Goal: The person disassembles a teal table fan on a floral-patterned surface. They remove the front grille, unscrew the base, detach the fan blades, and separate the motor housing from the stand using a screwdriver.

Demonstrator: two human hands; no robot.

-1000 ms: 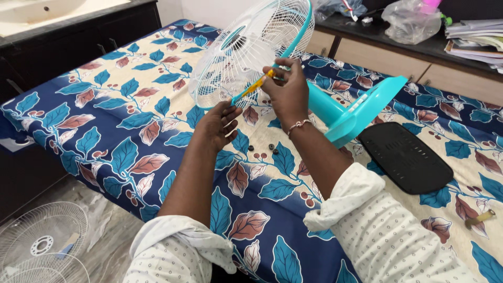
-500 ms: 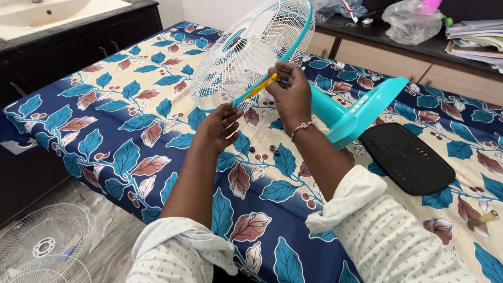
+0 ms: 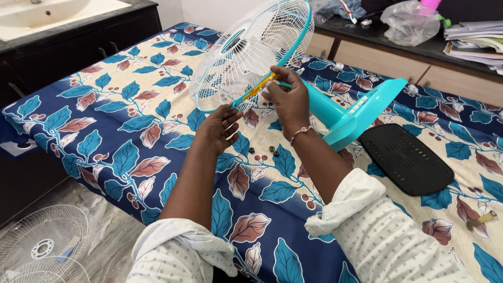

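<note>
Our right hand (image 3: 290,99) grips the yellow screwdriver (image 3: 258,87) at the fan cage (image 3: 246,50); our left hand (image 3: 219,127) steadies its rim, fingers loose; small black screws (image 3: 264,152) and black base plate (image 3: 406,157) lie nearby on the bed (image 3: 105,110)

Fan (image 3: 262,50) lies on bed (image 3: 105,105), base (image 3: 361,112) to its right. Panel (image 3: 406,157) right of base. Small parts (image 3: 264,152) in front of fan. Spare grille (image 3: 39,246) on floor, left.

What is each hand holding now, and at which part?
Right hand holds the yellow-handled screwdriver by its handle. Left hand touches the fan guard's teal rim at the bottom; a closed grip cannot be told.
</note>
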